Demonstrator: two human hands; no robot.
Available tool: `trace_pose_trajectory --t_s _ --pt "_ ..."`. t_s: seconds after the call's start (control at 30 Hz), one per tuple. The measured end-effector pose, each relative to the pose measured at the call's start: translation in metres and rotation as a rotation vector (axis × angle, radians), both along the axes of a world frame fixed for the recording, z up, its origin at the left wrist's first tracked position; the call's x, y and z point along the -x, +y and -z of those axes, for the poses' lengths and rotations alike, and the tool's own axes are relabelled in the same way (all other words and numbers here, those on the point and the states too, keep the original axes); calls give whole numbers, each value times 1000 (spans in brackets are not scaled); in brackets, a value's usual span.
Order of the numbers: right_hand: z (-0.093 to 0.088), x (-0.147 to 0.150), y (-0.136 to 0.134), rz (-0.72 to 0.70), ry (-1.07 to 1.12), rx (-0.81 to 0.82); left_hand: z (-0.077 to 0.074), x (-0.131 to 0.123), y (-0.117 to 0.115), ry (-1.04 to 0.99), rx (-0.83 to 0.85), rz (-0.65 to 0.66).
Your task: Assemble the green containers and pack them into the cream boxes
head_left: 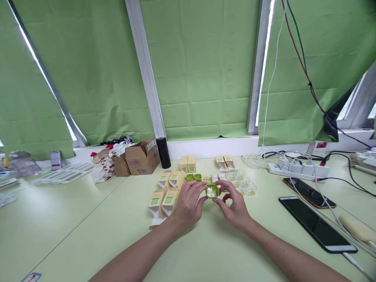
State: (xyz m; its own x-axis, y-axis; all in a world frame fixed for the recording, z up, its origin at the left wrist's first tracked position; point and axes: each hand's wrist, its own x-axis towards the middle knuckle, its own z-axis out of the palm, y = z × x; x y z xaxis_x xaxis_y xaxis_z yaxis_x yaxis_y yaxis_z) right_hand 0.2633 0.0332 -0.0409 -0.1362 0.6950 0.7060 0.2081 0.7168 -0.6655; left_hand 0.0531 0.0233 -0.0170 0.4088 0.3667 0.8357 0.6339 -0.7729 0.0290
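Observation:
My left hand (190, 199) and my right hand (233, 203) hold a small green square container (212, 191) between them, one at each side, its open face toward me. Beyond my left hand stand two more green containers (194, 177). Small yellow pieces (206, 179) and white pieces (219, 177) lie just behind the held container. Several clear cups with yellow centres (242, 182) are grouped beyond my right hand. Left of my left hand are several cream boxes with green labels (155, 201). More cream boxes (188, 163) stand farther back, with two open ones (225, 163) to their right.
A cardboard box (143, 158) and a black cylinder (163, 152) stand at the back. Two phones (317, 225) (308, 192) and a power strip (298, 171) with trailing cables are at the right. White plastic racks (64, 173) lie at the left.

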Motion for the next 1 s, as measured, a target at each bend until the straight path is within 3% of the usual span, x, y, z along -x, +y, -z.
trace_pose_trajectory --t_s 0.63,1.0 --pt "1 -1 0 1 -24 -10 -4 -1 -2 -80 87 -61" --pt "4 1 4 -16 -96 -8 -8 -3 -3 -173 299 -131"
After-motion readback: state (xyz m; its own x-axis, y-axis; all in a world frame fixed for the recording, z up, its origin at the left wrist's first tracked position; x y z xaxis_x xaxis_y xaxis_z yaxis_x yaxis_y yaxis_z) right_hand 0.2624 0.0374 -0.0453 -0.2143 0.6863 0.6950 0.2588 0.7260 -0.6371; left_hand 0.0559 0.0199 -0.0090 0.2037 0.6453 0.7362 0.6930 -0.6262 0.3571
